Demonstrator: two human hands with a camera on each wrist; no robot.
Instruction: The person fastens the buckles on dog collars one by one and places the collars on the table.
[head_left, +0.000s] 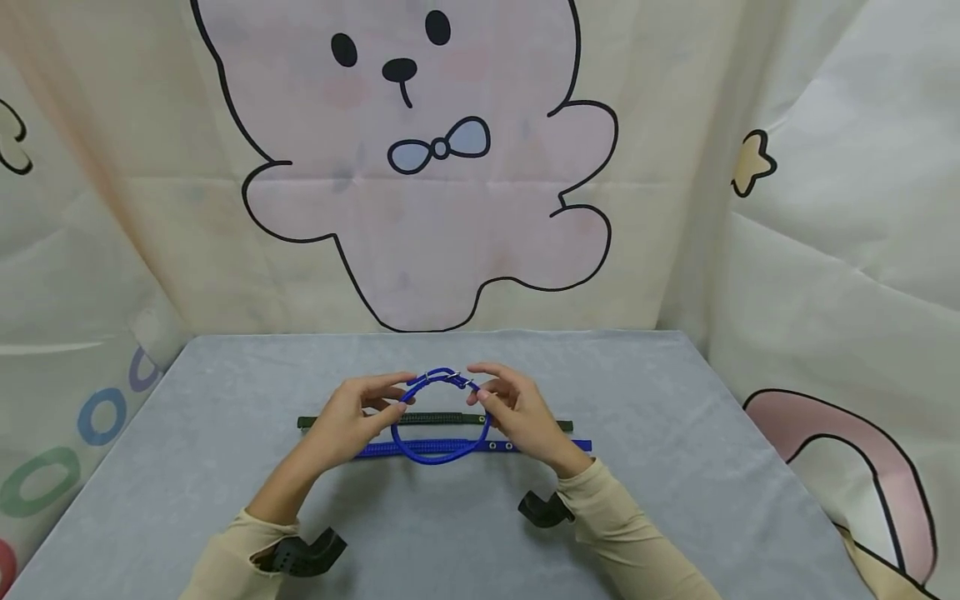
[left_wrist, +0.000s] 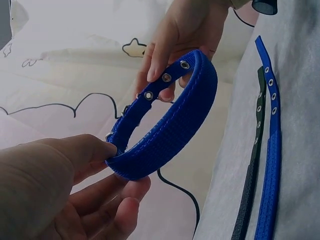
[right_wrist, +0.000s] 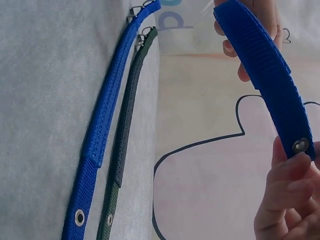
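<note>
A blue collar with a row of metal eyelets is closed into a loop, held up above the table. On its left side my left hand pinches the band between thumb and fingers. My right hand grips the opposite side, its thumb by an eyelet in the right wrist view. The metal buckle parts sit at the top of the loop in the head view. Behind the loop, a second blue collar and a dark green collar lie stretched flat, side by side, with their buckles at the left ends.
A grey cloth covers the table. Printed curtains stand behind and on both sides, the back one showing a pink bear. A black wrist device sits at the left sleeve, and another at the right sleeve.
</note>
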